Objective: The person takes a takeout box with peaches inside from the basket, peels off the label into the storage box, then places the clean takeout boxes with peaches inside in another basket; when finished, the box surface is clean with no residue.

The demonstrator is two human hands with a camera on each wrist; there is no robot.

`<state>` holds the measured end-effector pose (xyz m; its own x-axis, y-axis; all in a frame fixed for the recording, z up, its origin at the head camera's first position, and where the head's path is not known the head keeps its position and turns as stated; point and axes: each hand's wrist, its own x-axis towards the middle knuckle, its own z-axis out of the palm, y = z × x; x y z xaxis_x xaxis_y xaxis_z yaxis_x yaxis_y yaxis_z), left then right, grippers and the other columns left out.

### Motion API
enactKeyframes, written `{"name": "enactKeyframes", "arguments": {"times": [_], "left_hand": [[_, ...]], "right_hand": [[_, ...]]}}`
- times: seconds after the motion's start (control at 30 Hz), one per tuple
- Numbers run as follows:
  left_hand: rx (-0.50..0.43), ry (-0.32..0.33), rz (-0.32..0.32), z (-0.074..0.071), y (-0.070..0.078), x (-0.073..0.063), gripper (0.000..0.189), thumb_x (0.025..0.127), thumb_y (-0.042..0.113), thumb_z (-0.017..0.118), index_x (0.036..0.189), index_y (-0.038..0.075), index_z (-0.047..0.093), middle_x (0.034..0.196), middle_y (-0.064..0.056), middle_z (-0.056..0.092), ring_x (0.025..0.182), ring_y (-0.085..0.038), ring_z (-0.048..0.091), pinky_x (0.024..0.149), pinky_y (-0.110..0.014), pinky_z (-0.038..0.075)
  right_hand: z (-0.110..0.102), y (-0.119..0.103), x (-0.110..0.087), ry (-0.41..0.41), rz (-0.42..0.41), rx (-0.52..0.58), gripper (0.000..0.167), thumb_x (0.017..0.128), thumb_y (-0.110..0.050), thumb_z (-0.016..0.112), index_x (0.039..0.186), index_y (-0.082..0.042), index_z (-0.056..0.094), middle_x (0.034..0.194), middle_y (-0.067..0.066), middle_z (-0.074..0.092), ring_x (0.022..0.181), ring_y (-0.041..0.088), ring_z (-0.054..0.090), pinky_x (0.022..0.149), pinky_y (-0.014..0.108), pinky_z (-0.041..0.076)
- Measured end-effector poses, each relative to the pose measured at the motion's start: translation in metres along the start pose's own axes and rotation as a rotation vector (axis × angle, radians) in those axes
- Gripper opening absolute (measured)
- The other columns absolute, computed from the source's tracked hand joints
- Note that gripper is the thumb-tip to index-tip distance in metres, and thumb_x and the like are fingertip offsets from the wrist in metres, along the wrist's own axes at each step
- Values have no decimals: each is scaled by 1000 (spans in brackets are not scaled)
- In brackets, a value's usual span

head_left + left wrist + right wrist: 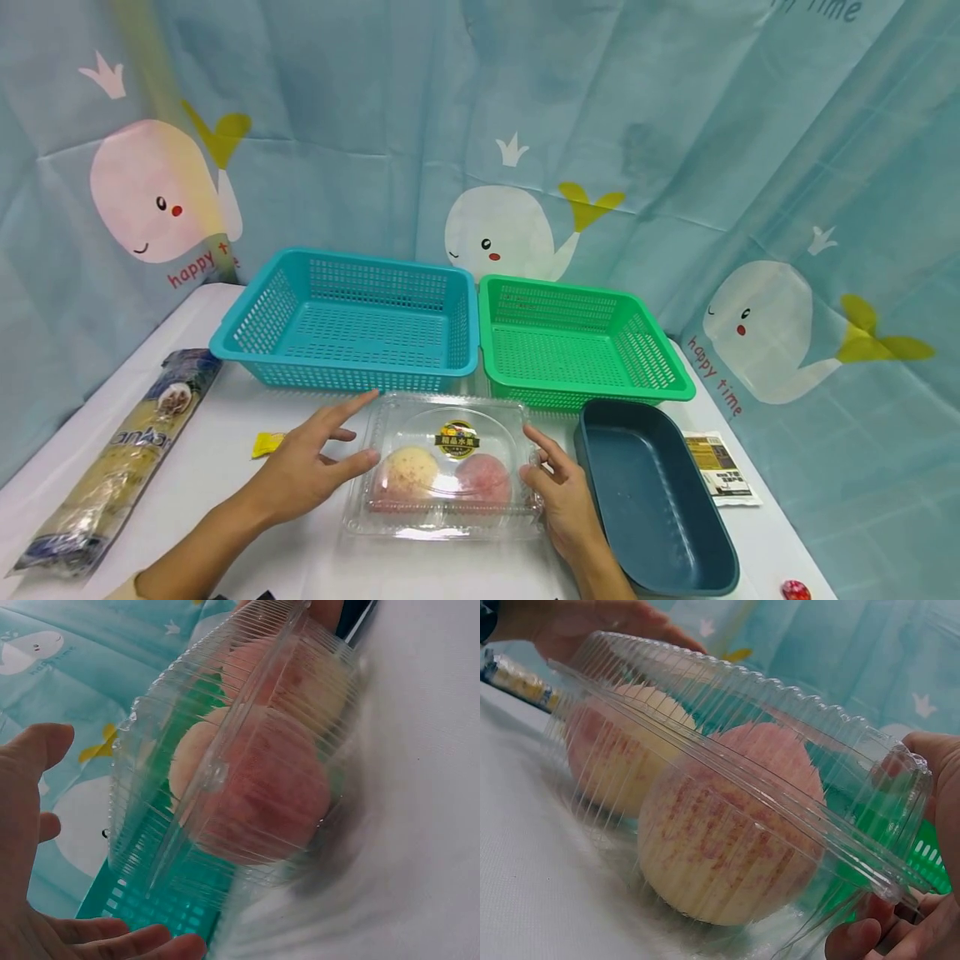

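Note:
A clear plastic fruit box (457, 408) with a black and gold label stands on the white table, its lid down. Inside sit two peaches, a yellowish one (408, 472) on the left and a pink one (483, 478) on the right. My left hand (306, 467) is spread beside the box's left side; in the left wrist view a gap shows between its fingers and the plastic. At the right edge, my right hand (562, 492) grips the box. The right wrist view shows the thumb at the lid's corner and the other fingers (855, 939) curled by the rim.
Behind the box stand a blue basket (345, 367) and a green basket (592, 389). A dark blue tub (652, 500) is right of my right hand, with a flat packet (723, 471) beyond. Left lie a noodle packet (120, 467) and a small yellow packet (266, 444); a red item (796, 590) lies front right.

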<state>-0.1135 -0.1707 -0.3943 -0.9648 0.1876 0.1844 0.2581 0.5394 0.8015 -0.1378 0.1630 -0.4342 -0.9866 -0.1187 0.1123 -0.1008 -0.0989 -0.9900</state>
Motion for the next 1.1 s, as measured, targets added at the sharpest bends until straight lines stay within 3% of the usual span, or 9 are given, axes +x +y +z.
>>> {"name": "enactKeyframes", "arguments": {"times": [0.2, 0.43, 0.57, 0.7, 0.8, 0.93, 1.1], "left_hand": [[-17, -74, 4, 7, -5, 2, 63, 90, 42, 66, 147, 31, 42, 139, -12, 45, 110, -35, 55, 74, -40, 55], [48, -147, -79, 13, -6, 6, 63, 87, 51, 66, 144, 35, 45, 138, -9, 48, 107, -33, 56, 75, -54, 50], [18, -142, -90, 15, -5, 9, 63, 83, 46, 72, 141, 31, 50, 134, -9, 52, 98, -28, 57, 70, -45, 50], [-71, -130, -88, 16, -4, 11, 64, 80, 36, 78, 138, 25, 53, 122, -11, 55, 82, -22, 56, 59, -34, 49], [-203, -148, -103, 17, -4, 12, 65, 80, 28, 79, 138, 20, 52, 110, -15, 50, 71, -21, 53, 51, -33, 50], [-389, -195, -150, 17, -5, 12, 67, 81, 18, 78, 141, 14, 48, 103, -20, 37, 63, -22, 52, 43, -37, 51], [-477, -212, -183, 17, -4, 13, 69, 80, 12, 78, 141, 11, 45, 105, -22, 31, 59, -22, 51, 39, -41, 50]], "right_hand": [[0, 1, 0, -1, -6, -5, 54, 84, 5, 64, 136, 2, 52, 99, 14, 35, 75, 14, 49, 65, 21, 44], [0, 0, 0, 2, 10, 1, 54, 85, 6, 64, 137, 2, 51, 99, 13, 34, 74, 13, 48, 64, 21, 43], [1, -3, -1, 11, 33, -12, 54, 85, 5, 64, 137, 0, 52, 99, 13, 35, 71, 12, 49, 64, 21, 43], [2, -12, -4, 23, 81, -124, 52, 87, 0, 66, 137, -9, 55, 99, 14, 38, 69, 13, 47, 61, 22, 42], [2, -23, -8, 33, 100, -314, 52, 87, -8, 69, 137, -18, 57, 101, 14, 43, 69, 16, 46, 56, 25, 42], [3, -41, -11, 44, 65, -546, 52, 85, -12, 72, 134, -22, 59, 107, 14, 49, 77, 22, 50, 55, 30, 46], [-1, -64, -11, 47, 25, -570, 51, 86, -10, 72, 133, -22, 59, 109, 11, 49, 81, 24, 49, 57, 31, 45]]}}
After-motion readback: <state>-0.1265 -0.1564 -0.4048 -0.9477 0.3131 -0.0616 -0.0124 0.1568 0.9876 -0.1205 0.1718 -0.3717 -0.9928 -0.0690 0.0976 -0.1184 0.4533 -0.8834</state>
